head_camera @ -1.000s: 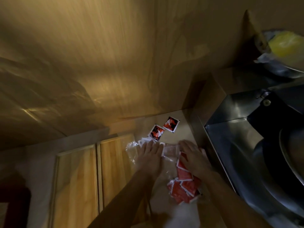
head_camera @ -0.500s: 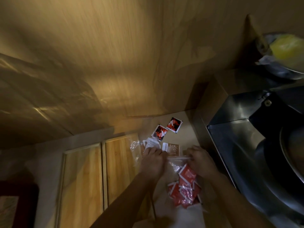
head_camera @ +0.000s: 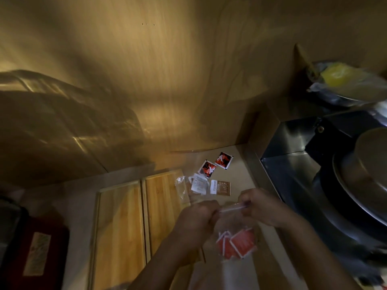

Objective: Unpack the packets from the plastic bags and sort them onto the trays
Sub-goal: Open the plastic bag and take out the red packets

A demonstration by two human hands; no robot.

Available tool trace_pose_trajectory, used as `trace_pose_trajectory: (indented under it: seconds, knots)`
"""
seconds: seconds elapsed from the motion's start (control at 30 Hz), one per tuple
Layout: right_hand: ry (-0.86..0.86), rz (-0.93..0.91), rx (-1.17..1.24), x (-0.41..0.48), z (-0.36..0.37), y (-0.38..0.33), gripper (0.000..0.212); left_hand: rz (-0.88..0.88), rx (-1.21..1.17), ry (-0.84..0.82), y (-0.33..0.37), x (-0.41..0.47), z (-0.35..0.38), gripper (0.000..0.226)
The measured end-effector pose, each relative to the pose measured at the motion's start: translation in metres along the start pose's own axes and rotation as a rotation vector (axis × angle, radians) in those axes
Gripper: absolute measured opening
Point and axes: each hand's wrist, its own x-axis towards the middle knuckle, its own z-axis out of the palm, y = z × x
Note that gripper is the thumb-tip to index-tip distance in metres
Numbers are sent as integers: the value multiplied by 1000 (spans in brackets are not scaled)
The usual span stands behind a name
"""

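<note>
A clear plastic bag (head_camera: pixel 232 225) with several red packets (head_camera: pixel 237 243) inside hangs between my hands above the counter. My left hand (head_camera: pixel 198 218) pinches the left end of its top strip and my right hand (head_camera: pixel 261 206) pinches the right end. Two wooden trays lie side by side on the left, the left tray (head_camera: pixel 119 231) and the right tray (head_camera: pixel 162 206). Beyond my hands lie two red-and-black packets (head_camera: pixel 224 160) (head_camera: pixel 208 168), a brown packet (head_camera: pixel 220 187) and a white packet (head_camera: pixel 198 183).
An empty clear bag (head_camera: pixel 181 183) lies crumpled on the right tray's far corner. A steel appliance (head_camera: pixel 293 164) with a dark round pan (head_camera: pixel 360 185) stands on the right. A bowl holding a yellow bag (head_camera: pixel 343 78) sits higher up. A dark red box (head_camera: pixel 35 252) is at the left.
Both hands have lifted the bag off the counter and taken its top edge at either end. The red packets have slid down to the bag's bottom. The brown packet is uncovered.
</note>
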Motion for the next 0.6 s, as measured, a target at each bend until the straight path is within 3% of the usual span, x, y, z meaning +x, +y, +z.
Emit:
trace_pose_trajectory:
  seconds: [0.17,0.3,0.37,0.4,0.5,0.6]
  knots:
    - [-3,-80,-87,-15,-4,-19,37,-45,13,-42,16,-18,-1,20]
    - [1,-88,-67,-28,0,-34,37,-176,-207,-151,16,-32,3,27]
    - [51,-95,-109,-35,4,-42,25,-221,-315,-181,13,-36,4,30]
    - [92,-99,-124,-38,7,-45,21,-251,-398,-164,12,-38,4,31]
    - [217,-51,-44,-47,20,-47,50,-477,-809,-60,14,-47,5,41]
    - [362,-25,78,-56,35,-53,59,-660,-1157,-95,18,-53,5,39]
